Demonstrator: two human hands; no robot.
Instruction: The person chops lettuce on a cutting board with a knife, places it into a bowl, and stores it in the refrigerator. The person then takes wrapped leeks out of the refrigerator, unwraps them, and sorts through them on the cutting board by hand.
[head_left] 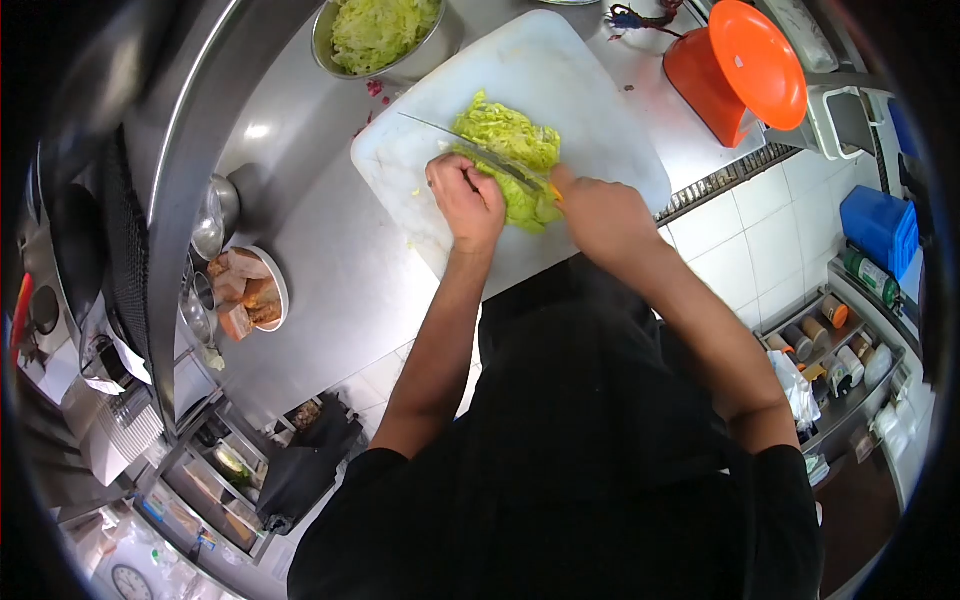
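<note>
Two hands are at work on the white cutting board (560, 90), which lies on the steel bench (320, 230). Your left hand (466, 198) is curled, fingers (452, 170) bent down and pressing on the near end of the pile of cabbage (510, 140), holding it in place. Your right hand (600, 215) is closed around the handle of the knife (480, 152); only a bit of orange handle shows at the fist. The long blade runs from that hand up and to the left across the cabbage, its tip out over bare board. The cabbage sits in the middle of the board, part of it already cut into pale green shreds, a few scraps loose beside your left hand.

Beyond the board stands a metal bowl (420, 55) filled with shredded cabbage. An orange container (735, 70) lies tipped on its side past the board's right corner. To your left, near the bench edge, a white bowl (270, 275) holds brownish chunks of food.
</note>
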